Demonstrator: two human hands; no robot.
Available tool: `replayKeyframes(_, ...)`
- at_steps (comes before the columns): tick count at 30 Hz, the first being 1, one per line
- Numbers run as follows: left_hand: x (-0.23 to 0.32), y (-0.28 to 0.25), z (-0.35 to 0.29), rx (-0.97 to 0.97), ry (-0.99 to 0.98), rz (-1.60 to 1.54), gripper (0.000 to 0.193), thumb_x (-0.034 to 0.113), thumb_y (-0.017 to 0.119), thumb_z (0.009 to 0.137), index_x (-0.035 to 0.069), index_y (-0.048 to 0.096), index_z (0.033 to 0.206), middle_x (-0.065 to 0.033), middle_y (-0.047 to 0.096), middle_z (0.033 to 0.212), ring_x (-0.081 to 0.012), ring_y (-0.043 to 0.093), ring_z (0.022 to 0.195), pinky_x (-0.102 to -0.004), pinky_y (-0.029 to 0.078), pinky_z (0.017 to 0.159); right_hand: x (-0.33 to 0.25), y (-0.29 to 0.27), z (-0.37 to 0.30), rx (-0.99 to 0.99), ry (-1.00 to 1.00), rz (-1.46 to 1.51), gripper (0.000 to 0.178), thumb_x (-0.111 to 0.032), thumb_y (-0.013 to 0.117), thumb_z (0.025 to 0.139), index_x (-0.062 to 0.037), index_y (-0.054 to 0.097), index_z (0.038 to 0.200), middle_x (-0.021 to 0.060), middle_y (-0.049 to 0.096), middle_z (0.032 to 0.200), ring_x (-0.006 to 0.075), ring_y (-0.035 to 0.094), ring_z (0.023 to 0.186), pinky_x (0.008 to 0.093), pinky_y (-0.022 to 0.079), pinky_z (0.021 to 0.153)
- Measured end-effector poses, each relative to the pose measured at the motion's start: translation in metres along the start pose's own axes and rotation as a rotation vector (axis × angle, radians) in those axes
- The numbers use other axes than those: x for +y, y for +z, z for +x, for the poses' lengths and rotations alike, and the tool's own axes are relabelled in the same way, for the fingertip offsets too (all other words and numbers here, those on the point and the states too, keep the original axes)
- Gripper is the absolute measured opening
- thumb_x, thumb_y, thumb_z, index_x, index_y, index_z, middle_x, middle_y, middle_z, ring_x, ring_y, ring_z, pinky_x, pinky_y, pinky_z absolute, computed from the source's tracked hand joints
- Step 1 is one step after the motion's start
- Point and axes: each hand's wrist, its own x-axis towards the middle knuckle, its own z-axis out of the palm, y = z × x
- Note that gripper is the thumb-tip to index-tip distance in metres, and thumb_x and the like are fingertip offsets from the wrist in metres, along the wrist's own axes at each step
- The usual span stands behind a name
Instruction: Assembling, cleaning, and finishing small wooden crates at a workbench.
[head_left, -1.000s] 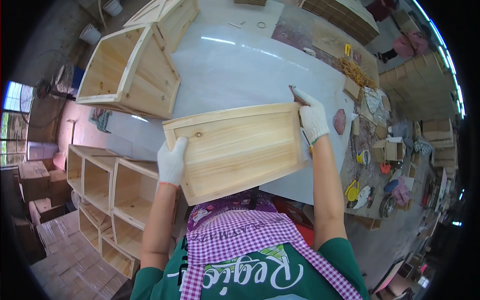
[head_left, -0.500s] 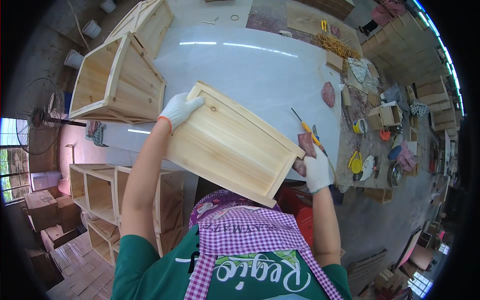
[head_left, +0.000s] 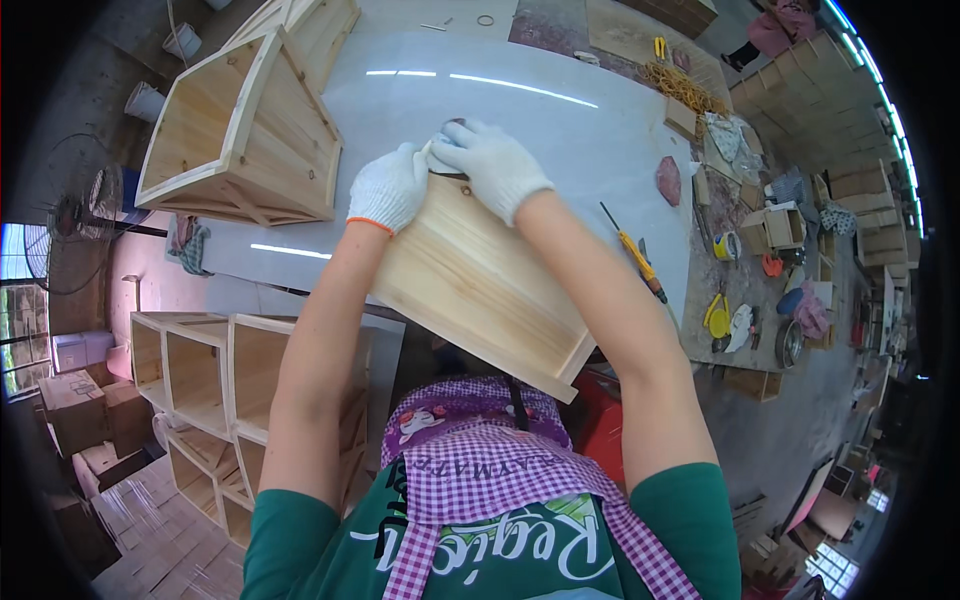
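Observation:
A pale wooden panel (head_left: 480, 275) with raised edge strips lies slanted in front of me, its near end close to my apron. My left hand (head_left: 390, 188) in a white knit glove is closed on its far left corner. At the same far end, my gloved right hand (head_left: 492, 165) presses a dark reddish piece of sandpaper (head_left: 455, 121) against the edge; most of the sandpaper is hidden under the fingers. Right of the panel, an orange-handled tool (head_left: 640, 262) with a thin shaft rests on the white tabletop (head_left: 530, 125).
Wooden frames (head_left: 270, 130) stand at the far left, with more open wooden boxes (head_left: 200, 375) lower left. A reddish sandpaper piece (head_left: 668, 180) lies on the right. Beyond are yellow cord (head_left: 685, 88), a tape roll (head_left: 723, 246) and yellow-handled scissors (head_left: 717, 320). A fan (head_left: 105, 195) stands left.
My right hand has moved with the sandpaper from the panel's near right corner to its far end. The left hand has shifted slightly toward the far corner. The panel has turned a little.

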Motion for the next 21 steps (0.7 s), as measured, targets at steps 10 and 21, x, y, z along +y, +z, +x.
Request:
replayKeyframes(10, 0.002, -0.002, -0.003, -0.019, -0.113, 0.088, 0.042, 0.036, 0.035, 0.105, 0.005, 0.064, 0.106, -0.0259, 0.072, 0.100, -0.0487, 0.067, 0.095, -0.0580, 0.052, 0.087, -0.010, -0.110, -0.205, -0.474, 0.179, -0.143, 0.042, -0.006, 0.056, 0.089, -0.0079, 0.060, 0.131, 0.0185, 0.056, 0.142, 0.0380, 0.052, 0.135, 0.0440, 0.047, 0.110)
replayKeyframes(21, 0.028, 0.006, -0.010, 0.075, -0.364, 0.268, 0.054, 0.047, 0.034, 0.105, 0.006, 0.069, 0.107, -0.0228, 0.073, 0.107, -0.0454, 0.069, 0.100, -0.0542, 0.054, 0.091, 0.063, -0.093, -0.302, 0.196, 0.779, 0.178, 0.055, -0.006, 0.060, 0.090, -0.0027, 0.052, 0.144, 0.0229, 0.053, 0.146, 0.0417, 0.051, 0.134, 0.0412, 0.043, 0.114)
